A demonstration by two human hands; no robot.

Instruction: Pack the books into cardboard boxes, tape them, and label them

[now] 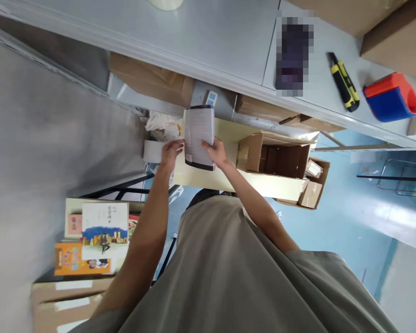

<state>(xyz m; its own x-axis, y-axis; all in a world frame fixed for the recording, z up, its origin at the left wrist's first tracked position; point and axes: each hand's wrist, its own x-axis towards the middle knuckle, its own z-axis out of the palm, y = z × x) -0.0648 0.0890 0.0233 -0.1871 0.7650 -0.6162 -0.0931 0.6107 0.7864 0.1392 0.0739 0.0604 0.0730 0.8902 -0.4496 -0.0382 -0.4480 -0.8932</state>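
A book (198,134) with a pale grey, finely printed face and dark bands at its top and bottom is held in front of me, above the cream tabletop. My right hand (217,151) grips its right edge, the thumb lying across the face and the other fingers hidden behind. At the left edge is my left hand (172,151), its fingers loosely bent and apart, the tips at or just touching the book. Right of the book, an open cardboard box (251,155) stands on the cream tabletop (225,125).
A grey shelf (211,37) crosses above, bearing a yellow-black utility knife (345,83), a red-blue tape dispenser (391,97) and a blurred-out dark object (294,58). A white power strip (211,98) lies beneath. Several books (105,231) are stacked lower left; another carton (319,182) sits right.
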